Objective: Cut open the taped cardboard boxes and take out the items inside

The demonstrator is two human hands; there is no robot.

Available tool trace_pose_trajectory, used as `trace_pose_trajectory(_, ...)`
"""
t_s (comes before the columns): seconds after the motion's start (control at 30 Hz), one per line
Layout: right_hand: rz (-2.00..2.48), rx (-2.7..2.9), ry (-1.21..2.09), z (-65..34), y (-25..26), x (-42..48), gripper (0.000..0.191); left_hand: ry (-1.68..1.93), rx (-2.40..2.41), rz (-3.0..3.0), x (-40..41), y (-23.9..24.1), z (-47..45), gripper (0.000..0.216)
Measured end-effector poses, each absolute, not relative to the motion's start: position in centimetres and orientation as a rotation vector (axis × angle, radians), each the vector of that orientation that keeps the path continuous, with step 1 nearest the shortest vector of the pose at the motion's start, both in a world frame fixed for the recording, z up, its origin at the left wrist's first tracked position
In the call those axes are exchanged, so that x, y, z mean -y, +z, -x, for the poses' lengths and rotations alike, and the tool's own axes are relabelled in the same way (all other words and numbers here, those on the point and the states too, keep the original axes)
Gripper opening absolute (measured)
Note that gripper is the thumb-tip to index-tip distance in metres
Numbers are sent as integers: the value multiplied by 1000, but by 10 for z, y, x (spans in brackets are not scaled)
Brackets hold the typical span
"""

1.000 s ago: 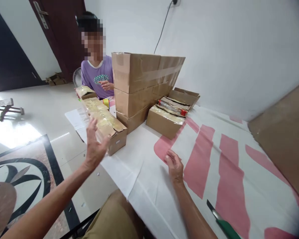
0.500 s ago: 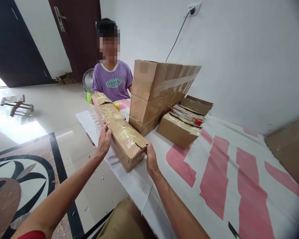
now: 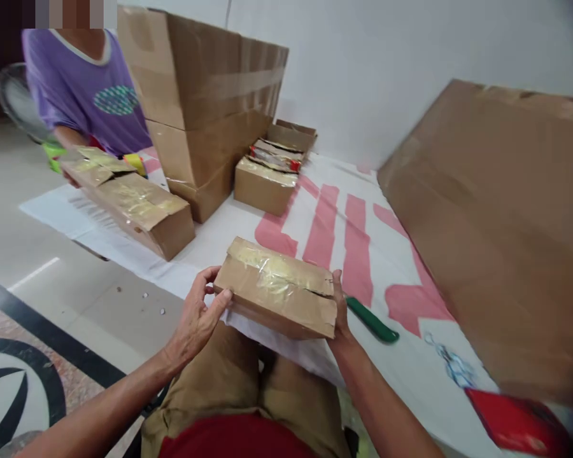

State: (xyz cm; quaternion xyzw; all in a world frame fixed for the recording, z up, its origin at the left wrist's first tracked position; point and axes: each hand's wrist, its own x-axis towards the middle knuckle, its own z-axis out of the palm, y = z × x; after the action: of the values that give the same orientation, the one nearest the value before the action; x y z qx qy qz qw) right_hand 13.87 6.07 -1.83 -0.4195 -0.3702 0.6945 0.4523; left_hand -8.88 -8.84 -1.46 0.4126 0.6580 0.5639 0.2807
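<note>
Between my two hands is a small brown cardboard box (image 3: pixel 279 289), with shiny tape over its top flaps and a gap at the right end of the seam. My left hand (image 3: pixel 203 308) grips its left end, thumb on the near top edge. Around the right end is my right hand (image 3: pixel 340 312), its fingers partly hidden behind the box. A green-handled tool (image 3: pixel 372 319) lies just right of that hand, its other end hidden. Further left, more taped cardboard boxes (image 3: pixel 143 200) stand in a row at the table edge.
Large stacked cartons (image 3: pixel 210 83) rise at the back, beside an open box (image 3: pixel 267 184) with red-ended packs. A big carton (image 3: pixel 496 242) stands on the right, near a red packet (image 3: pixel 516 420). A person in a purple shirt (image 3: pixel 86 89) is across the white-and-pink tablecloth (image 3: pixel 325 229).
The near box has come away from the row and is now in front of me, turned sideways in both hands. My view has swung right and down.
</note>
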Motion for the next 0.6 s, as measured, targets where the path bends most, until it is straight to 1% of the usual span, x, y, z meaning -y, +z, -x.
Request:
trace_pose_trajectory(0.17,1155,980,1558,-200,-19,-49,74,1408,-1686,-1236,89,-14,42,51)
trace_pose_trajectory(0.27,1165,1003,1442,-225,-23,-50,74,1422,-1698,-1247,85,-13,33,52)
trace_pose_trajectory(0.33,1205,1160,1234,-246,-27,-54,66,1482,-1709,-1234,80,-12,34,53)
trace_pose_trajectory(0.47,1344,1688,702,-294,-42,-66,45,1626,-1732,-1277,66,-3,46,53)
trace_pose_trajectory(0.6,1397,2120,234,-322,-62,-70,37,1640,-1691,-1441,44,12,52,47)
